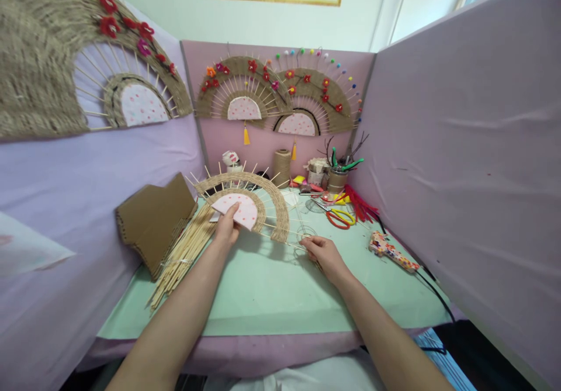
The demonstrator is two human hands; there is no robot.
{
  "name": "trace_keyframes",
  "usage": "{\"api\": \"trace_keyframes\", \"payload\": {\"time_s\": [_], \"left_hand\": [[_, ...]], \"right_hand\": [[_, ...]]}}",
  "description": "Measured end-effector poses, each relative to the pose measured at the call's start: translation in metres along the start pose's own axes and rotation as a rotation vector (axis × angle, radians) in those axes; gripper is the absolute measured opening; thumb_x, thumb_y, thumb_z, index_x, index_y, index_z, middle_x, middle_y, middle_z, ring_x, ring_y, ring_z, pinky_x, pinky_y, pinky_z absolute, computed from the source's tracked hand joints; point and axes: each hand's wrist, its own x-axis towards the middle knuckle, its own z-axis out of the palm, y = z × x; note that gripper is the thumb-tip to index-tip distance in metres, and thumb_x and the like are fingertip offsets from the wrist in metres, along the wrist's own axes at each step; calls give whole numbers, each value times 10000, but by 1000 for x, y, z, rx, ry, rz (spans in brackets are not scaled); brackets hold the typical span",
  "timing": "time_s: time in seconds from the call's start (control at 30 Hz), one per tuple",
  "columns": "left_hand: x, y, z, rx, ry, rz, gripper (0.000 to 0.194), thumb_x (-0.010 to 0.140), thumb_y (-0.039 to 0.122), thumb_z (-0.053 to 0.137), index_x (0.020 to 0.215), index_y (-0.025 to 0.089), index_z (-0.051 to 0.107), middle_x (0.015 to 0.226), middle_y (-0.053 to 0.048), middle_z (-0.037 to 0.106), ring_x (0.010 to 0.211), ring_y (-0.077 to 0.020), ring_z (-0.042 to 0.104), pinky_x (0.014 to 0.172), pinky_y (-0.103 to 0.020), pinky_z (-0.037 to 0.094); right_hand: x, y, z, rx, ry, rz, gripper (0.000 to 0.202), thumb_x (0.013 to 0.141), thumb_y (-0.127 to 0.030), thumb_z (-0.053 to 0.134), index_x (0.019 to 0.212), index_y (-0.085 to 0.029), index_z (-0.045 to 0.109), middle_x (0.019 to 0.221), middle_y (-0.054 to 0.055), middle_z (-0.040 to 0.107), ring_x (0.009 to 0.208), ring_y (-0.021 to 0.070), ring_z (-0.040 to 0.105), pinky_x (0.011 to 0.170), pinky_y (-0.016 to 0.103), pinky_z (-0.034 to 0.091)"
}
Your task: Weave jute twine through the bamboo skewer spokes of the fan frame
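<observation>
My left hand (227,226) grips a woven twine fan (279,207) by its white, pink-dotted half-round centre, thumb on top. The fan is tilted above the table, with thin sticks radiating through an inner and an outer twine band. Beside the fan's right lower corner, my right hand (323,255) is closed, fingertips pinched at the twine near a stick end. Loose loops of thin twine (305,231) hang around those fingers. Exactly how the strand runs inside the right hand is hidden.
Cardboard (153,218) and a bundle of sticks (186,253) lie left. Scissors (339,218), a glue gun (392,252) with a cord and red pipe cleaners (360,204) lie right. Behind stand a twine spool (281,168) and a tool pot (336,179). Finished fans (243,87) hang on the partitions.
</observation>
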Motion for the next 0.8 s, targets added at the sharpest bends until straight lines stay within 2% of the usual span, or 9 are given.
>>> {"api": "trace_keyframes", "payload": {"time_s": [0.1, 0.2, 0.3, 0.47, 0.57, 0.7, 0.8], "left_hand": [[-1, 0, 0, 20, -17, 29, 260, 691, 78, 679, 935, 165, 653, 968, -77, 696, 807, -159, 667, 759, -274, 540], [-1, 0, 0, 49, 7, 45, 265, 684, 92, 691, 936, 164, 651, 943, -76, 700, 804, -162, 669, 752, -270, 541], [-2, 1, 1, 78, 16, 57, 248, 687, 101, 687, 926, 157, 650, 953, -82, 697, 801, -165, 669, 735, -264, 543], [-4, 3, 1, 117, 19, 100, 236, 687, 105, 682, 916, 158, 653, 1003, -89, 684, 825, -176, 665, 725, -272, 544], [-5, 2, 1, 157, 6, 108, 210, 688, 116, 682, 893, 154, 657, 982, -91, 689, 826, -181, 666, 731, -274, 542], [-5, 1, 1, 172, -36, 63, 216, 687, 107, 678, 897, 153, 655, 952, -87, 697, 828, -187, 666, 753, -285, 539], [-4, 2, 1, 166, -49, -2, 241, 691, 91, 666, 924, 146, 650, 946, -91, 698, 819, -188, 667, 759, -289, 539]], "right_hand": [[-2, -3, 2, -150, 76, -12, 304, 706, -454, 555, 623, -162, 578, 481, -34, 447, 439, 87, 356, 433, 213, 276], [-3, -5, 3, -328, 146, -129, 283, 695, -397, 554, 529, -168, 529, 482, -26, 468, 476, 100, 390, 473, 217, 297], [-3, -6, 4, -430, 171, -185, 270, 696, -362, 541, 505, -172, 519, 487, -17, 502, 494, 111, 422, 499, 221, 309], [-5, -5, 4, -442, 183, -191, 260, 729, -379, 528, 583, -173, 589, 519, 1, 561, 496, 125, 461, 516, 232, 341], [-6, -5, 4, -458, 173, -254, 252, 746, -379, 531, 612, -177, 600, 554, 10, 589, 514, 132, 489, 538, 241, 362], [-6, -6, 2, -467, 115, -386, 204, 769, -350, 540, 666, -189, 608, 651, 21, 613, 598, 141, 519, 594, 250, 385], [-5, -5, 0, -404, 87, -402, 188, 773, -349, 547, 696, -191, 615, 698, 27, 614, 646, 148, 527, 620, 255, 398]]}}
